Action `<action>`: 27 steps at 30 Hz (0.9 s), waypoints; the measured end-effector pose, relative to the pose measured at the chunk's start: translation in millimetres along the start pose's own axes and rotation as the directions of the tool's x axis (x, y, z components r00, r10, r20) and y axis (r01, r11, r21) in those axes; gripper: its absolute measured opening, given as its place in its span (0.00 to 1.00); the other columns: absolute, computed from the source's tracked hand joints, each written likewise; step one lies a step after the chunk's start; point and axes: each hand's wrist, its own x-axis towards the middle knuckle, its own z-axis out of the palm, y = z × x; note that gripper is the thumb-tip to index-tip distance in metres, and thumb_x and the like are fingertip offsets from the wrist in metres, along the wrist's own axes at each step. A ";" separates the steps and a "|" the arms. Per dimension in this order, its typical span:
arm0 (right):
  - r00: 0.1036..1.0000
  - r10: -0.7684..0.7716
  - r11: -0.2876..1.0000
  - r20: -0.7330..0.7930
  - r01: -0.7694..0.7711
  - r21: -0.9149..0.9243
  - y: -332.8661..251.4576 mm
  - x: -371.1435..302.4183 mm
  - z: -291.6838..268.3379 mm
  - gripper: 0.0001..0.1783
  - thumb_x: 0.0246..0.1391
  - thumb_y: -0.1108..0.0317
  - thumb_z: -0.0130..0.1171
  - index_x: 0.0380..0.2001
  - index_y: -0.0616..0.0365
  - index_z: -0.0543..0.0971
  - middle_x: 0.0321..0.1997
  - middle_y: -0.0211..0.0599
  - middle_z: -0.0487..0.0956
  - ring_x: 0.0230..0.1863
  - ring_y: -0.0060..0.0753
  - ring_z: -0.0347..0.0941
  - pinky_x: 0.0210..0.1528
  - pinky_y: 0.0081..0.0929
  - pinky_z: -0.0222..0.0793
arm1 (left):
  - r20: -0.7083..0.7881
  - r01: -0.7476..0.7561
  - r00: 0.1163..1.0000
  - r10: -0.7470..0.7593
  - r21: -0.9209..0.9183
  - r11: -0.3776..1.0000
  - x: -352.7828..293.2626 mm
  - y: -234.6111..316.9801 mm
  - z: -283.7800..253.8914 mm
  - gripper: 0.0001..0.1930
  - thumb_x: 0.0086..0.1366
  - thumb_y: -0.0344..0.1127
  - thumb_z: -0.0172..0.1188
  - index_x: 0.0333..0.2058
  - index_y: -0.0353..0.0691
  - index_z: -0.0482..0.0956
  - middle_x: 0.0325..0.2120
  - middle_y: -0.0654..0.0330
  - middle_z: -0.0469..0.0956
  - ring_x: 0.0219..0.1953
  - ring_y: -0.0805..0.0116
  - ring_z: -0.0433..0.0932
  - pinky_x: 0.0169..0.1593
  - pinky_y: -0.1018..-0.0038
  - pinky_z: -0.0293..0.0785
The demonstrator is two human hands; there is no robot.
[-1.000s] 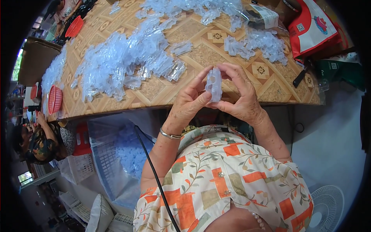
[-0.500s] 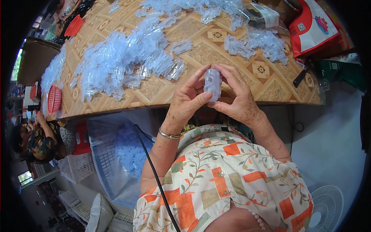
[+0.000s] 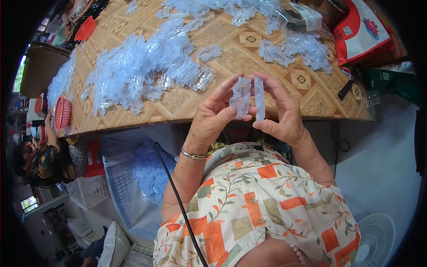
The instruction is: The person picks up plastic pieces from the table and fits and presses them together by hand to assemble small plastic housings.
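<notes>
Just off the table's near edge, my left hand grips a clear plastic piece with holes along it, thumb in front and fingers behind. A narrower clear plastic strip stands upright in my right hand, pinched between its fingertips at the top and thumb at the bottom. A small gap separates the two pieces. Beyond my hands, a large heap of similar clear plastic pieces covers the left of the table, and a smaller pile lies to the right.
A blue crate lined with plastic and filled with pieces stands below the table, left. Red baskets sit at the table's left edge. A black-handled tool and a red-and-white bag lie right. A co-worker sits far left.
The clear plastic parts, together between my hands before, are now apart: the strip has moved right with my right hand. At the far left, the co-worker's arm has shifted.
</notes>
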 end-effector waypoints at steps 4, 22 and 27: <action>1.000 0.008 1.000 0.001 -0.008 0.020 1.4 -1.2 0.0 0.49 0.39 0.62 0.79 0.66 0.58 0.68 0.64 0.43 0.73 0.62 0.37 0.71 0.64 0.37 0.67 | 0.013 0.021 1.000 -0.020 -0.041 0.999 -0.3 -1.7 -2.9 0.38 0.68 0.41 0.64 0.72 0.38 0.56 0.59 0.50 0.71 0.48 0.62 0.83 0.50 0.70 0.83; 0.994 -0.105 0.855 -0.009 0.086 -0.512 -2.7 2.8 8.5 0.49 0.34 0.59 0.81 0.63 0.56 0.71 0.62 0.43 0.71 0.62 0.49 0.70 0.63 0.40 0.69 | -0.105 0.117 0.986 -0.130 -0.120 0.986 0.5 -15.3 -5.1 0.31 0.74 0.40 0.56 0.71 0.38 0.59 0.60 0.55 0.72 0.58 0.70 0.75 0.57 0.71 0.77; 0.995 -0.099 0.859 0.001 0.086 -0.504 -2.6 3.4 5.7 0.50 0.34 0.60 0.81 0.63 0.57 0.71 0.61 0.43 0.71 0.61 0.47 0.71 0.62 0.39 0.69 | -0.103 0.137 0.983 -0.152 -0.135 0.981 1.4 -16.9 -6.6 0.31 0.75 0.41 0.55 0.71 0.38 0.58 0.60 0.55 0.72 0.56 0.69 0.77 0.55 0.71 0.78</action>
